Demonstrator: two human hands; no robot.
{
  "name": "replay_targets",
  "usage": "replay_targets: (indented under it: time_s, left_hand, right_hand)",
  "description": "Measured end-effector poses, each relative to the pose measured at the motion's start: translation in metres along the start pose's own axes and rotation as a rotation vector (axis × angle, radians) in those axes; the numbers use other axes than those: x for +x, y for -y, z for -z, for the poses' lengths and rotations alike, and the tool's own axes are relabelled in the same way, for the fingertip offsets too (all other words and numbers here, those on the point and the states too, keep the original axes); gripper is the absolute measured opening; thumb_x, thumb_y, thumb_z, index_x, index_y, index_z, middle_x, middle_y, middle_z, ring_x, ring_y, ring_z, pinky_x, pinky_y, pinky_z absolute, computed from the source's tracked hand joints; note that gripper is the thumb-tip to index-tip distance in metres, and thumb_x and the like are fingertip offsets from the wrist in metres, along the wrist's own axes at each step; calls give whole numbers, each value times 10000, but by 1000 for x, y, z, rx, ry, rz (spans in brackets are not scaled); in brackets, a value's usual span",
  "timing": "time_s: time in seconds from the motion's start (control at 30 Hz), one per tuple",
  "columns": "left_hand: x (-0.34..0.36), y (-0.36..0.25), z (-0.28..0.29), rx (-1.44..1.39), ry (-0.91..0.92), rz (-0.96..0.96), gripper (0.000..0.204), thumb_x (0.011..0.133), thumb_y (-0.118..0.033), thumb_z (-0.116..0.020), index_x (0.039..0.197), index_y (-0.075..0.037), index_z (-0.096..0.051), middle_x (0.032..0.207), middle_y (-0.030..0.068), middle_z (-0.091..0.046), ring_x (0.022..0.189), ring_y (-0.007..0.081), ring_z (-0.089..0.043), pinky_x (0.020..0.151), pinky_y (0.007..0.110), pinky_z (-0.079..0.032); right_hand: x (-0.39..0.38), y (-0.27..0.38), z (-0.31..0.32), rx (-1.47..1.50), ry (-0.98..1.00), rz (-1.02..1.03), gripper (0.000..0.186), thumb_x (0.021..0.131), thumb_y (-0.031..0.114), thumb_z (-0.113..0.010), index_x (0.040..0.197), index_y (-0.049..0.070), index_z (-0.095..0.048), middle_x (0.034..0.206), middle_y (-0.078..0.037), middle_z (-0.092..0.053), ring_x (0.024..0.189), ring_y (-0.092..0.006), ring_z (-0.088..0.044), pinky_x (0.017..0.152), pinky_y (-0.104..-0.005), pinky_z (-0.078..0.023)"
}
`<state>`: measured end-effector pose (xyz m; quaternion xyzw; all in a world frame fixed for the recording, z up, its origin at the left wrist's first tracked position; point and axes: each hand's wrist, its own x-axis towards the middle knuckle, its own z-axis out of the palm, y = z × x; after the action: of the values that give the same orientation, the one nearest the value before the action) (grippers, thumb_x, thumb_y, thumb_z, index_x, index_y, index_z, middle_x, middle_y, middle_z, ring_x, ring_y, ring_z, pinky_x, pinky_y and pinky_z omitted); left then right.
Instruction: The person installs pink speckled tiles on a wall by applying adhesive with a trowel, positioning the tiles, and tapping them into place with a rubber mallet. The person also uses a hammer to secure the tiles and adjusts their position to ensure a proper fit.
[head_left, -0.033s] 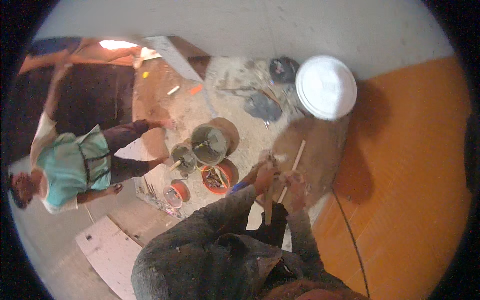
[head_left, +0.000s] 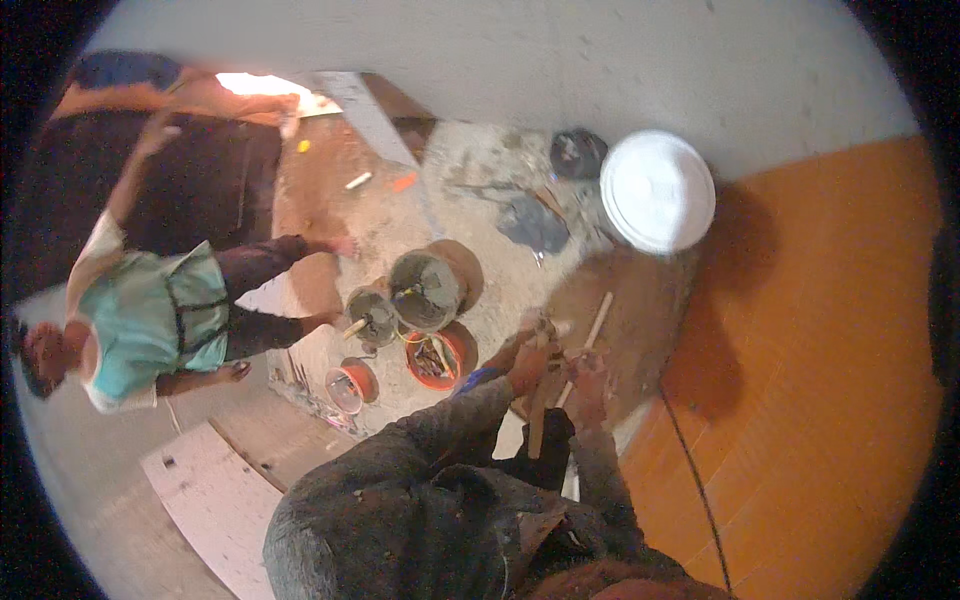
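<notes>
My left hand (head_left: 529, 370) is closed round a flat wooden strip (head_left: 537, 425), whose lower end points down toward my legs. Beyond those fingers is a blurred, pale-brown shape that I cannot make out. Close on the right, my right hand (head_left: 590, 378) has its fingers drawn together. What they hold, if anything, is too blurred to name. A thin pale stick (head_left: 600, 318) slants past this hand, partly hidden by it; whether the hand touches it I cannot tell. A blue band (head_left: 480, 379) circles my left wrist.
Left of my hands stand a large grey bucket (head_left: 458, 290), a smaller bucket (head_left: 372, 338), an orange bucket of tools (head_left: 450, 378) and a small red-rimmed bucket (head_left: 365, 377). A white round lid (head_left: 658, 192) is by the wall. A co-worker (head_left: 150, 320) stands at left. A cable (head_left: 697, 470) crosses the orange surface.
The whole view has shifted slightly, so the buckets and lid sit a little lower in the picture. Both hands keep nearly the same pose.
</notes>
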<state>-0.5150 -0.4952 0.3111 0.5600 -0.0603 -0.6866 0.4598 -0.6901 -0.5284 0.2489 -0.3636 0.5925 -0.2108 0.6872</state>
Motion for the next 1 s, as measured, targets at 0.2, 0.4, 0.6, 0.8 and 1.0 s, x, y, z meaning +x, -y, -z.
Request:
replay_targets:
  time_s: [0.2,0.4,0.6,0.8,1.0]
  left_hand:
    - [-80,-32,-6,694,-130,-545,237,972,-165,-529,1111,-58,-688,925,79,-690,852,191,-668,720,370,-542]
    - [-183,-60,-19,-512,-346,-121,131,890,-152,-659,966,-47,-678,862,53,-667,789,161,-629,723,337,-511]
    - [-312,-43,4,-532,-453,-443,154,959,-126,-567,1037,-11,-633,933,106,-675,805,210,-669,742,348,-554]
    - [-377,-7,74,-952,-437,-562,186,990,-121,-543,1060,33,-620,979,122,-682,839,213,-686,789,350,-591]
    - [-422,49,117,-1125,-731,-584,223,978,-102,-531,1121,56,-596,1036,150,-681,923,274,-686,828,412,-592]
  right_hand:
    - [-111,159,-60,66,246,100,191,962,175,-670,1061,17,-626,952,-72,-667,880,-151,-654,737,-318,-571]
    - [-188,197,-97,-119,468,57,207,923,190,-735,1000,15,-654,972,-54,-670,871,-126,-643,733,-284,-560]
    - [-263,192,-136,-268,854,172,191,955,189,-689,1042,23,-727,922,-13,-685,784,-87,-607,668,-253,-528]
    - [-319,164,-209,-450,1110,115,194,932,131,-622,1066,3,-680,961,-51,-674,833,-174,-655,749,-293,-550]
    - [-389,125,-252,-981,1131,583,435,873,333,-668,1151,3,-612,1037,-211,-667,987,-367,-667,849,-440,-532]
